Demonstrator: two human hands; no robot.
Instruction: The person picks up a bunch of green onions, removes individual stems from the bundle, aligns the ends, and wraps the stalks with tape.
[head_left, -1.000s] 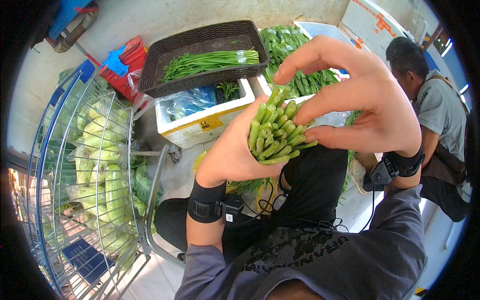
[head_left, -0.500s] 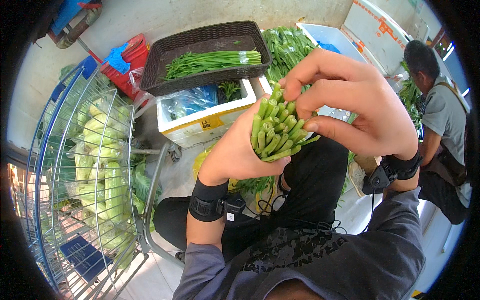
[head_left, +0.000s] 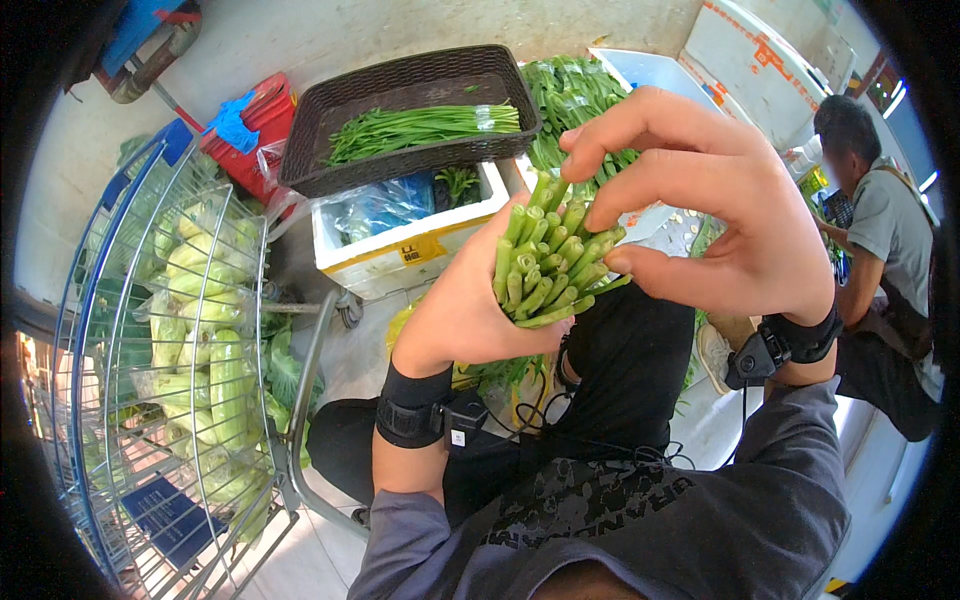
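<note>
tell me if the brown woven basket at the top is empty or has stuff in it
Not empty. The brown woven basket holds one bundle of thin green stalks lying flat across its bottom; the remaining floor is bare.

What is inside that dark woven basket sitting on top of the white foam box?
The dark woven basket holds one tied bundle of long thin green stalks, lying across it. Under it, the white foam box shows clear plastic bags and some greens; the rest is covered.

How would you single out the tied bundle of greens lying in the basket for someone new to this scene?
Start at the wire cart on the left; up and right a white foam box carries a dark woven basket. The bundle lies alone inside it: thin long stalks, banded near one end, unlike the loose greens beyond.
</note>
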